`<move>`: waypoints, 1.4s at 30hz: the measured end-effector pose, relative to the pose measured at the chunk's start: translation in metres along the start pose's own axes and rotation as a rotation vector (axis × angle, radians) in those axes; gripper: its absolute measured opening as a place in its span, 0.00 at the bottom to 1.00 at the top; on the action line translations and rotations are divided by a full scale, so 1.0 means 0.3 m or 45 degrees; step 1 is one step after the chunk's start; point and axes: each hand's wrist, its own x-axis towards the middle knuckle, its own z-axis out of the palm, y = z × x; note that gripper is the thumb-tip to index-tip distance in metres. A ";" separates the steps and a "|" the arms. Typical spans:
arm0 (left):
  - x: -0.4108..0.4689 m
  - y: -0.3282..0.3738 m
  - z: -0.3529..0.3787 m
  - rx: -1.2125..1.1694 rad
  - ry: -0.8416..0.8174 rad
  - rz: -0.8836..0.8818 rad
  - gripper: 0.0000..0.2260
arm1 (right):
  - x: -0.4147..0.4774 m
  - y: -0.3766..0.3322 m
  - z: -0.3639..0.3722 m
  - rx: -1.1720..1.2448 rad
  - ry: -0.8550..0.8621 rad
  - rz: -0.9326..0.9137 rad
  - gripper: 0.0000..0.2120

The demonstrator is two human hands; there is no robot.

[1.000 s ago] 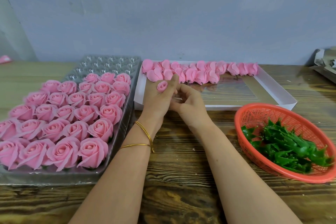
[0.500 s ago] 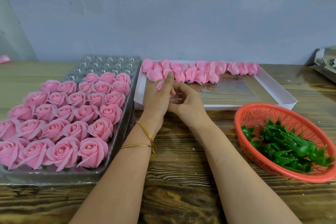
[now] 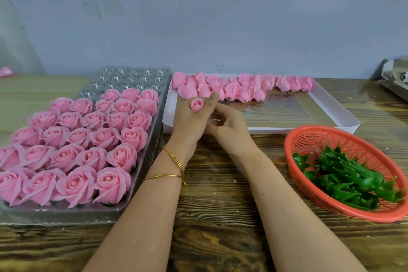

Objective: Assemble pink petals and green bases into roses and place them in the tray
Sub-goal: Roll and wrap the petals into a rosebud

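My left hand [image 3: 191,121] holds a small pink rose bud [image 3: 197,104] upright between thumb and fingers, just in front of the white box. Pressed against its palm side, my right hand [image 3: 229,127] has its fingers curled toward the bud's underside; what they pinch is hidden. A row of pink petal pieces [image 3: 242,88] lies along the far side of the white box [image 3: 340,117]. Green bases [image 3: 351,180] fill the orange basket [image 3: 309,137] at right. The clear plastic tray [image 3: 152,150] at left carries several finished pink roses [image 3: 88,139].
Empty cells of the tray [image 3: 132,77] remain at its far end near the wall. A crumpled package [image 3: 395,75] sits at the far right edge. The wooden table [image 3: 220,216] stretches toward me under my forearms. Gold bangles circle my left wrist.
The bud in my left hand has turned to face up, showing more of itself. Both hands stay together at the same spot near the box's front edge.
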 end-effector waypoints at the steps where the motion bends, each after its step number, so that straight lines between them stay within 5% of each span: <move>1: 0.002 0.000 -0.002 -0.003 0.009 -0.005 0.14 | -0.002 -0.002 0.001 0.010 -0.010 0.003 0.15; 9: 0.012 -0.013 0.011 -0.012 0.132 -0.080 0.21 | -0.004 -0.006 0.011 -0.046 0.025 -0.014 0.17; 17: 0.009 -0.011 0.004 -0.025 0.053 -0.026 0.13 | 0.000 0.005 0.018 -0.091 0.024 -0.055 0.15; 37: 0.013 -0.014 0.001 0.044 0.051 -0.033 0.23 | 0.001 0.012 0.016 -0.068 0.049 -0.058 0.11; 42: 0.003 -0.006 -0.005 0.086 -0.014 0.045 0.17 | -0.002 -0.001 0.018 -0.078 0.005 -0.085 0.15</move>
